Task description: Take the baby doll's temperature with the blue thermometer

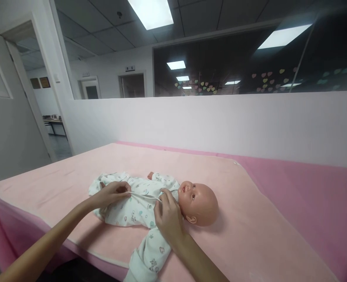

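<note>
A baby doll (202,203) lies on its back on the bed, its head to the right. It wears a white printed baby romper (132,211), with one sleeve stretching toward the front edge and the other on the far side, where a small doll hand shows. My left hand (114,194) pinches the romper's front edge over the lower body. Near the doll's neck, my right hand (170,215) is closed on the same edge. Between both hands the white trim is drawn out in a line. Exactly what lies under my fingertips is hidden.
A light pink sheet (264,235) covers the bed over a darker pink cover (308,184). Behind it stands a low white wall (205,125) with glass above. At the left are a grey door (11,129) and an open doorway.
</note>
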{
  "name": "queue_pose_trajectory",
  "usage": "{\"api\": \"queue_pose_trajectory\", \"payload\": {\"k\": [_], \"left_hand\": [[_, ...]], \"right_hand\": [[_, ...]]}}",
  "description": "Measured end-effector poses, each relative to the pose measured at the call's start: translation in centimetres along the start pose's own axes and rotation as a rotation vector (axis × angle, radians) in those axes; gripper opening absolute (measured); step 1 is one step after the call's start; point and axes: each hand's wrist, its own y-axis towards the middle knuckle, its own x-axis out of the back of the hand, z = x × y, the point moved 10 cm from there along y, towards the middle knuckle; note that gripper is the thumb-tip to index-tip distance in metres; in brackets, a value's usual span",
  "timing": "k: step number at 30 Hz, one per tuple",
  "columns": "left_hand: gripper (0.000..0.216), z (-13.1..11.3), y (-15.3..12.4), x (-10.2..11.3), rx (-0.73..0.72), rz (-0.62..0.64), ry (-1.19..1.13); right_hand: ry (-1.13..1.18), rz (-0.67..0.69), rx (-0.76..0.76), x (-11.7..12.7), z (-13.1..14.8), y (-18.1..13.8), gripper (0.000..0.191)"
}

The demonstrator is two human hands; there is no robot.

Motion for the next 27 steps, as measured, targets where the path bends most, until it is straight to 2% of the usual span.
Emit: {"api": "queue_pose_trajectory", "payload": {"k": [3, 6, 9, 11, 14, 16, 18, 21, 24, 27], "left_hand": [[0.026, -1.7, 1.4, 1.4, -0.053, -0.007, 0.135], [0.029, -5.3, 3.7, 1.3, -0.149, -0.008, 0.117], [0.028, -9.3, 5.9, -2.4, -0.274, 0.15, -0.017], [0.027, -10.5, 7.0, -5.6, -0.297, 0.27, -0.112], [0.023, -9.3, 8.6, -8.6, -0.21, 0.325, -0.257], [0.025, -8.1, 9.1, -9.1, -0.168, 0.306, -0.31], [0.027, -7.8, 8.8, -9.3, -0.186, 0.322, -0.308], [0.03, -8.4, 8.0, -9.4, -0.253, 0.371, -0.241], [0.028, -8.4, 7.9, -9.1, -0.248, 0.32, -0.231], [0.029, -7.6, 8.3, -8.5, -0.178, 0.225, -0.294]], "right_hand": [[0.042, -0.039, -0.005, 0.2, -0.2, 0.0, 0.024], [0.045, -0.09, 0.005, 0.5, -0.3, -0.1, 0.029], [0.021, -0.111, 0.005, 0.5, -0.4, -0.3, 0.031], [-0.017, -0.123, 0.015, 0.6, -0.3, -0.4, 0.033], [-0.118, -0.126, 0.059, 0.8, 0.2, -0.3, 0.037], [-0.179, -0.118, 0.102, 1.3, 0.9, 0.0, 0.038], [-0.199, -0.127, 0.126, 2.6, 1.6, 0.3, 0.035], [-0.173, -0.135, 0.057, 5.4, 1.7, -0.4, 0.023], [-0.2, -0.169, -0.096, 8.0, 0.4, -3.6, 0.015], [-0.327, -0.165, -0.14, 8.7, -0.9, -8.1, 0.014]]}}
